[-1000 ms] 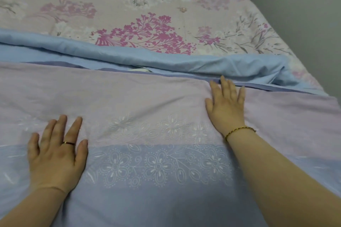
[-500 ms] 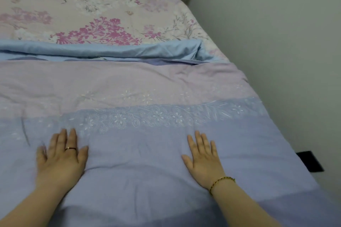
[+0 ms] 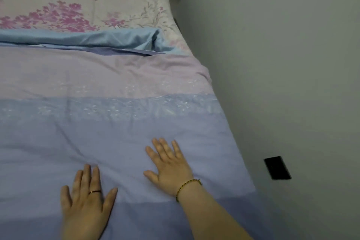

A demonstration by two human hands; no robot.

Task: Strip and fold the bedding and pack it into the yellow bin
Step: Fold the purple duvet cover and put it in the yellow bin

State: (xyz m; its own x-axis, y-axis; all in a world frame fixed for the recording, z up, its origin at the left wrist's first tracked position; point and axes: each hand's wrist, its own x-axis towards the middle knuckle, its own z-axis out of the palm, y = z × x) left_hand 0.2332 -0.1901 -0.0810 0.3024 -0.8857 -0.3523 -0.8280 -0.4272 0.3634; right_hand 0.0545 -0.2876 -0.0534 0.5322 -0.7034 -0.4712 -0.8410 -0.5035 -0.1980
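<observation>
A folded quilt point(image 3: 109, 126) in lilac and blue bands, with a strip of white embroidered flowers, lies across the bed. Its light blue underside point(image 3: 93, 39) shows as a rolled edge at the far side. Beyond it lies the pink floral sheet point(image 3: 81, 2). My left hand point(image 3: 86, 198), with a ring, presses flat on the quilt's near blue band, fingers straight. My right hand point(image 3: 169, 167), with a bead bracelet, lies flat on the quilt just to the right, fingers spread. The yellow bin is out of view.
A grey wall point(image 3: 282, 64) runs close along the bed's right side. A black socket plate point(image 3: 277, 167) sits low on that wall. The quilt's right edge hangs over the bed side by the wall.
Both hands have slid back over the quilt from the lilac band to the near blue band and drawn closer together. The view has swung right, showing more wall.
</observation>
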